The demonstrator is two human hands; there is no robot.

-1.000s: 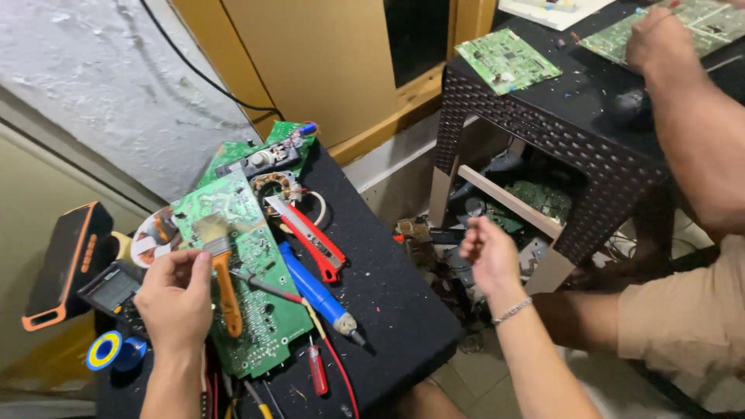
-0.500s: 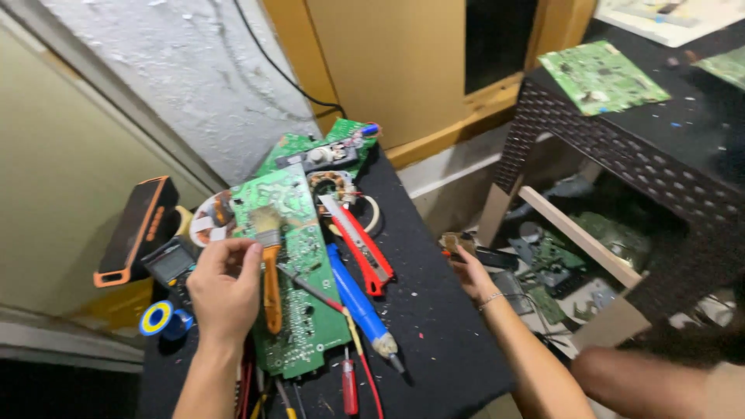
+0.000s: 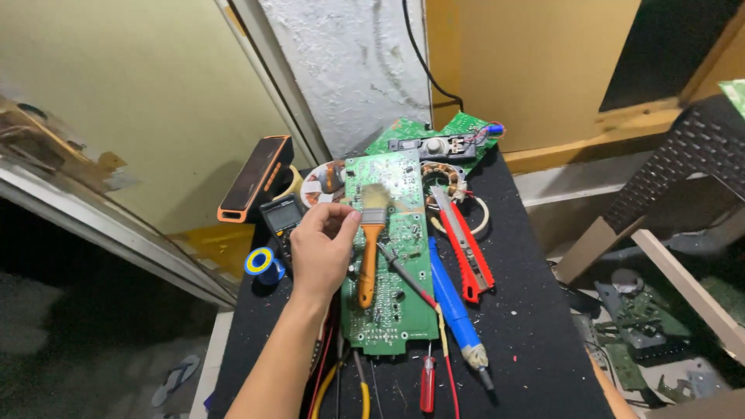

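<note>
Matt black bench [image 3: 535,310], speckled with pale crumbs. Glossy green circuit board [image 3: 392,256], dotted with dull metal solder. On that board, paintbrush [image 3: 370,240] with smooth orange handle, metal ferrule, pale soft bristles. Right of the board, glossy red plastic cutter [image 3: 466,244] and smooth blue plastic soldering iron [image 3: 450,299]. Behind the board, rough white plaster wall [image 3: 349,70].

Head view, close above workbench [image 3: 535,310]
</note>
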